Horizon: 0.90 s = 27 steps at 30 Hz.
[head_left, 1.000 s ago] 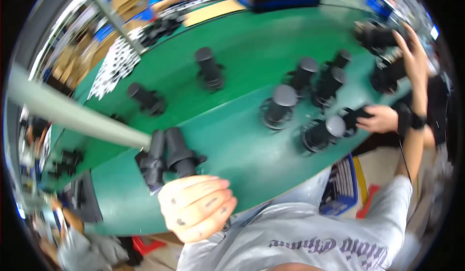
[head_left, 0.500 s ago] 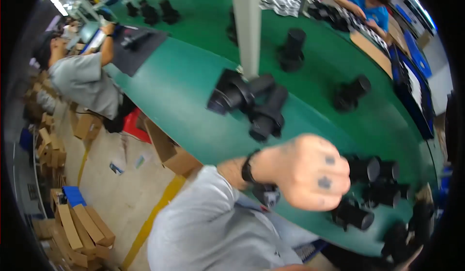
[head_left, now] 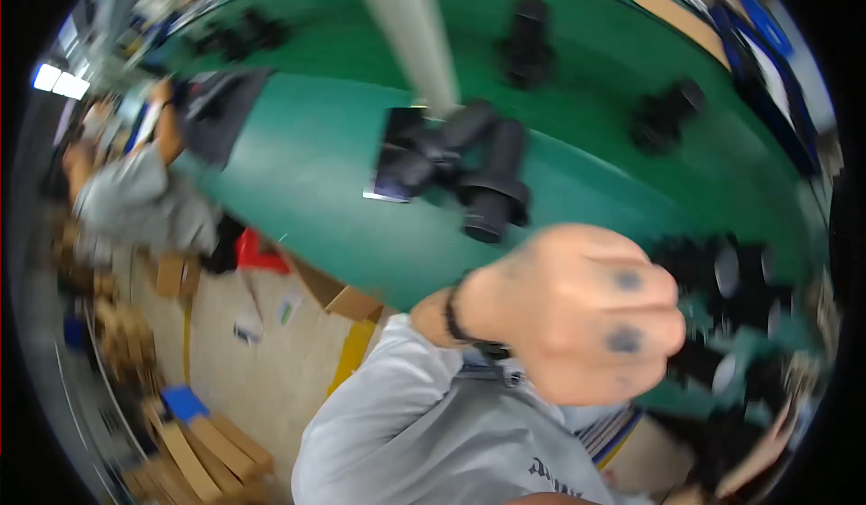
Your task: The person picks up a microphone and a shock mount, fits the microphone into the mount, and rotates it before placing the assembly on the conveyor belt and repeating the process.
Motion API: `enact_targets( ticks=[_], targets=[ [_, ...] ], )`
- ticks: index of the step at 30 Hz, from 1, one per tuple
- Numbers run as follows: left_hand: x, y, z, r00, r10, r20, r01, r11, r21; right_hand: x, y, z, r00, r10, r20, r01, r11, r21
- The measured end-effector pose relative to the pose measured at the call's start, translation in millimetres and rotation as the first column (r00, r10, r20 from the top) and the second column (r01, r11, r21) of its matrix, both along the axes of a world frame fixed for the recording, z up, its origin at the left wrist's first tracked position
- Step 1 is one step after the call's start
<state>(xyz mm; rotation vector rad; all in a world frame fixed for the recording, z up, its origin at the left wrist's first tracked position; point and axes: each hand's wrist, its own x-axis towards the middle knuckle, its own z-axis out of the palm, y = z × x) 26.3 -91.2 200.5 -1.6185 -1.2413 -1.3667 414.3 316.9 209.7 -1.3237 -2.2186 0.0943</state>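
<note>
My left hand (head_left: 595, 324) is held up over the near side of the green table, back of the hand up, fingers curled closed. What the fist holds, if anything, is hidden from this side. A black band (head_left: 454, 317) circles its wrist. Just below the wrist shows a small dark object with a shiny part (head_left: 512, 379); whether the hand holds it cannot be made out. Beyond the hand, several black tubular devices with wide collars (head_left: 492, 185) lie together. More black cylinders (head_left: 722, 266) are partly behind the fist. My right hand does not show.
A pale post (head_left: 410, 40) rises from the green table (head_left: 307, 153). Black tubular devices (head_left: 528, 45) stand on the far strip. At left a person in grey (head_left: 149, 207) works by a dark mat (head_left: 221, 117). Cardboard boxes (head_left: 198, 451) lie on the floor.
The whole view has shifted and turned, so table and floor sit differently. My left fist appears slightly larger and farther right, still closed. The devices on the table keep their arrangement.
</note>
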Motion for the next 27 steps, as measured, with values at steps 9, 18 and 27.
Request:
enact_targets(
  ticks=[9, 18, 27],
  targets=[
    [-16.9, -19.7, 10.1, 0.998, 0.035, -0.052, -0.051, 0.938, -0.342, -47.2, 29.4, -64.4, 0.986, -0.101, 0.136, 0.084, 0.988, 0.131],
    [-8.5, -18.0, 23.4, 1.000, -0.013, -0.023, 0.003, 0.930, -0.368, -60.8, 9.9, -52.1, 0.969, -0.174, 0.177, 0.158, 0.982, 0.100],
    [5.6, 2.0, 7.4, 0.986, 0.149, -0.070, -0.164, 0.934, -0.318, -64.4, -35.9, -61.7, 0.988, -0.119, -0.094, 0.129, 0.986, 0.104]
  ],
)
